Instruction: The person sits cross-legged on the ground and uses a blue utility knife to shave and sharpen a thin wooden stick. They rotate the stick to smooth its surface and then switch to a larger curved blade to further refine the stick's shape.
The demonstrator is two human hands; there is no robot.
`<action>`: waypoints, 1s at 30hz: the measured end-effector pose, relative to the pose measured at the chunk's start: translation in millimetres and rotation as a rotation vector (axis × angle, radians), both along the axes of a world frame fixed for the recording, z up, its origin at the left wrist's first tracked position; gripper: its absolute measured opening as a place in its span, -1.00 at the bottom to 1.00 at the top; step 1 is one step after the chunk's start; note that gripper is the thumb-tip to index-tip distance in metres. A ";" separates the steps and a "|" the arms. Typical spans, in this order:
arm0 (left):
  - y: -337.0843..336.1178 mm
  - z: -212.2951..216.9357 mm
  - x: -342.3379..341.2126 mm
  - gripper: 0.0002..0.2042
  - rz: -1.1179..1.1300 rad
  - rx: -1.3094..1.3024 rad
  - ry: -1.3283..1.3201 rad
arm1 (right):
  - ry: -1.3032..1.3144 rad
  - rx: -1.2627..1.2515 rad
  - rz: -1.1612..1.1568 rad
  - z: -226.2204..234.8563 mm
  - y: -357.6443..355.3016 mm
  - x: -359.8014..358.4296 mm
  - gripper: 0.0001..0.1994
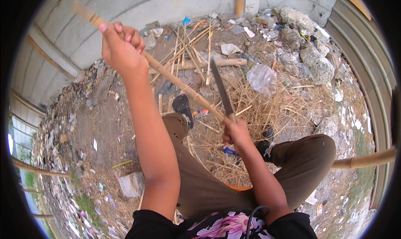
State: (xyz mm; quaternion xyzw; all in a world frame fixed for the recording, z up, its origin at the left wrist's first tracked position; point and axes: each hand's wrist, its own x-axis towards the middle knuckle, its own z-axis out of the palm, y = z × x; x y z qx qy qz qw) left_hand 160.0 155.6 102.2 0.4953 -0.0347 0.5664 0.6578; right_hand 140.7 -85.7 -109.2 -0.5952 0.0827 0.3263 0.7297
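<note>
A long bamboo stick [179,83] slants across the view from the upper left to near the middle. Its upper part is wrapped in my left hand [125,49], fingers closed, and its upper tip is smeared by motion. My right hand [235,132] is closed on the handle of a long knife [222,90], whose dark blade points up and away. The lower end of the stick meets my right hand by the knife handle; whether those fingers also grip it, I cannot tell. Beyond lie several split bamboo strips [209,55], some crossing a thicker bamboo piece [225,62].
Straw-like shavings [250,109] cover the ground between my feet. Concrete rubble [315,65] and a clear plastic bag [262,78] lie at the far right. A grey panel wall [184,5] closes off the back. A bamboo pole [363,160] juts in from the right.
</note>
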 end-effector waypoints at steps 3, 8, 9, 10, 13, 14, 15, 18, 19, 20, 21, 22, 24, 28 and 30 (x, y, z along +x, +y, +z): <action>0.4 -1.2 -4.1 -0.56 0.016 0.035 0.003 | -0.709 -0.211 -0.128 21.8 8.9 -1.2 -0.69; -12.6 -0.3 4.9 -0.56 0.266 0.028 -0.015 | -0.775 -0.980 0.088 -175.9 -39.8 -35.7 -0.73; -14.3 -2.4 6.3 -0.56 0.266 0.005 -0.008 | -0.566 -1.035 0.210 -225.1 -66.6 -50.2 -0.70; -11.0 -2.7 5.6 -0.56 0.278 0.007 -0.001 | -0.356 -1.053 0.332 -225.5 -69.5 -55.1 -0.66; -0.4 -1.3 6.6 -0.57 0.258 0.008 -0.017 | 0.032 -0.898 0.265 -215.9 -61.4 -31.1 -0.75; 2.4 -3.6 4.8 -0.57 0.243 0.008 -0.018 | 0.276 -0.631 0.223 -202.2 -57.6 -24.6 -0.79; 5.0 -3.3 3.2 -0.56 0.255 0.008 -0.004 | 0.495 -0.356 0.175 -185.1 -52.5 -7.9 -0.82; 9.3 -3.5 4.2 -0.53 0.257 0.003 0.016 | 0.727 0.158 0.042 -129.7 -47.1 21.8 -0.91; 10.2 -3.7 1.6 -0.53 0.250 0.001 0.012 | 0.742 0.274 0.007 -106.1 -43.6 22.1 -0.92; 11.4 -5.9 -1.1 -0.53 0.248 0.000 0.014 | 0.396 0.019 -0.023 -60.8 -30.2 12.1 -0.90; 11.8 -6.6 -3.0 -0.55 0.239 0.003 0.004 | 0.041 -0.226 -0.050 -21.9 -18.3 3.0 -0.87; 11.2 -7.2 -2.5 -0.57 0.223 0.004 -0.006 | -0.169 -0.236 -0.115 -12.4 -15.5 1.9 -0.85; 10.4 -7.1 -3.7 -0.58 0.198 0.004 -0.011 | -0.589 -0.245 -0.237 -7.3 -10.1 -1.0 -0.82; 2.0 -8.2 -9.5 -0.58 0.191 0.018 -0.008 | -0.792 -0.294 -0.396 -77.7 -11.6 -24.0 -0.69; -5.2 -4.8 -7.6 -0.58 0.157 0.009 -0.020 | -0.461 -0.925 0.234 -202.5 -47.7 -31.9 -0.62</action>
